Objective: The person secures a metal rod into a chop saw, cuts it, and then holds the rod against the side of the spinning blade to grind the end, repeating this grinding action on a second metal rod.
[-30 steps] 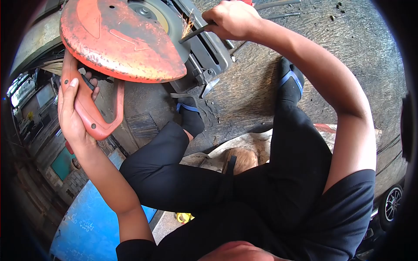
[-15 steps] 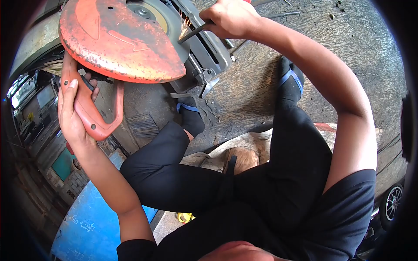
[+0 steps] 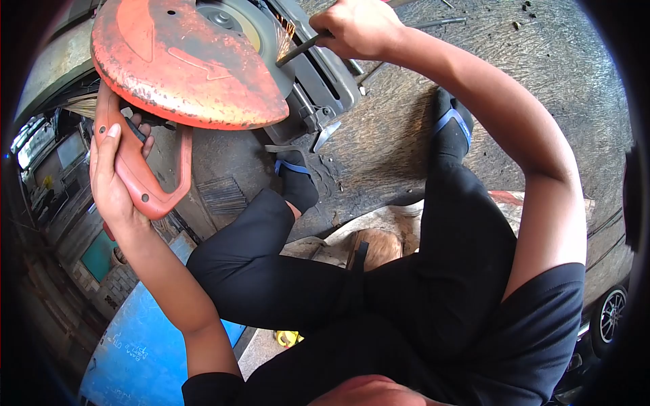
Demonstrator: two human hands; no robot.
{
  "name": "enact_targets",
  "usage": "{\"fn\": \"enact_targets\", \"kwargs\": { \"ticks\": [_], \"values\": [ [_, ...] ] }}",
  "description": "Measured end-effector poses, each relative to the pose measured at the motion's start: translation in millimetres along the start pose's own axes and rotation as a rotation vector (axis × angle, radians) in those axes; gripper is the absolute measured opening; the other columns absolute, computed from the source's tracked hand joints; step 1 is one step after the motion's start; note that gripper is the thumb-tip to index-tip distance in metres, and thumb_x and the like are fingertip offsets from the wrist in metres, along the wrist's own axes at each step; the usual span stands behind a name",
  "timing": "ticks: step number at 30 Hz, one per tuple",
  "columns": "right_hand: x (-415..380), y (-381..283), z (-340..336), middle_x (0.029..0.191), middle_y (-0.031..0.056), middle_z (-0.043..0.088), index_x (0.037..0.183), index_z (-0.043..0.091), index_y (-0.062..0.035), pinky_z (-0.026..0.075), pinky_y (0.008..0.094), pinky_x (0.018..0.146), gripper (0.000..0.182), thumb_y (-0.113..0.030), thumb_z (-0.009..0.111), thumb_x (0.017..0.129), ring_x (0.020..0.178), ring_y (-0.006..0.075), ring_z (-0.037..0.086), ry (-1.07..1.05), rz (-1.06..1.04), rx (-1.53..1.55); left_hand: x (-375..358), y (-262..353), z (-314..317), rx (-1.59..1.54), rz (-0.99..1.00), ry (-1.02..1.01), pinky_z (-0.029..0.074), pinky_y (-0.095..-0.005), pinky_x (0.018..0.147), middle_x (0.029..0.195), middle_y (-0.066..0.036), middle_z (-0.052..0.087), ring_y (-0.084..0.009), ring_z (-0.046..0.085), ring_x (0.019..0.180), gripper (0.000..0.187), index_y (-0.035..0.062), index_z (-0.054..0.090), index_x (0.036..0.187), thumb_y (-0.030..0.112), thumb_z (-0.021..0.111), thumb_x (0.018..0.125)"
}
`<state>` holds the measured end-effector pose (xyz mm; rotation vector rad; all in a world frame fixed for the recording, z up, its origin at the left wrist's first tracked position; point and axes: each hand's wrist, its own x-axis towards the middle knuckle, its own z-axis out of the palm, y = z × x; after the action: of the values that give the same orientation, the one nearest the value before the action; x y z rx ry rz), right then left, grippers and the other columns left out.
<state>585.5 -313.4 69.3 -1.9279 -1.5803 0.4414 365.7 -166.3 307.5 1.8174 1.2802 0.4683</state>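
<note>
My left hand (image 3: pixel 118 179) is wrapped round the red handle (image 3: pixel 145 172) of a cut-off saw, with the fingers by its black trigger. Above the handle is the saw's worn red blade guard (image 3: pixel 189 68), and part of the abrasive disc (image 3: pixel 269 51) shows beside it. A thin dark metal rod (image 3: pixel 300 50) is gripped in my closed right hand (image 3: pixel 359 28). The rod's far end meets the disc, where orange sparks (image 3: pixel 286 35) fly up. What the right fingers cover of the rod is hidden.
The saw's grey base (image 3: pixel 338 88) rests on a worn wooden floor (image 3: pixel 542 88). My sandalled feet are close by, one near the base. A bundle of thin rods (image 3: pixel 223 196) lies below the handle. A blue panel (image 3: pixel 145 345) is at lower left, a wheel (image 3: pixel 613 312) at lower right.
The spray of sparks at the disc looks slightly different. Both hands, the saw and the rod hold almost the same positions.
</note>
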Motion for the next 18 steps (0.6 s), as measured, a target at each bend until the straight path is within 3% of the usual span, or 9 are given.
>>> {"fn": "enact_targets", "kwargs": {
  "ticks": [13, 15, 18],
  "values": [
    [-1.4, 1.4, 2.5, 0.070, 0.0175, 0.066, 0.078, 0.064, -0.0082, 0.051, 0.0482, 0.057, 0.020, -0.028, 0.062, 0.078, 0.066, 0.0381, 0.065, -0.034, -0.020, -0.022, 2.0, -1.3, -3.1, -0.020, -0.039, 0.002, 0.051, -0.0333, 0.082, 0.127, -0.014, 0.055, -0.0231, 0.062, 0.099, 0.055, -0.0029, 0.043, 0.136, 0.021, 0.061, 0.090],
    [-1.3, 1.8, 3.2, 0.070, 0.0174, 0.065, 0.077, 0.064, -0.0082, 0.051, 0.0481, 0.057, 0.020, -0.028, 0.063, 0.078, 0.065, 0.0382, 0.065, -0.023, -0.021, -0.018, 1.6, -0.3, -3.5, 0.038, -0.009, -0.064, 0.047, -0.0363, 0.092, 0.132, -0.017, 0.051, -0.0260, 0.056, 0.116, 0.058, -0.0021, 0.037, 0.140, 0.024, 0.058, 0.092],
    [-1.2, 2.9, 3.1, 0.069, 0.0173, 0.065, 0.076, 0.064, -0.0082, 0.051, 0.0481, 0.057, 0.020, -0.028, 0.063, 0.078, 0.065, 0.0383, 0.065, 0.001, -0.046, -0.032, 3.4, -1.7, -6.0, 0.034, -0.031, -0.053, 0.048, -0.0364, 0.091, 0.129, -0.018, 0.053, -0.0256, 0.058, 0.110, 0.058, -0.0020, 0.038, 0.140, 0.024, 0.058, 0.092]
  ]
}}
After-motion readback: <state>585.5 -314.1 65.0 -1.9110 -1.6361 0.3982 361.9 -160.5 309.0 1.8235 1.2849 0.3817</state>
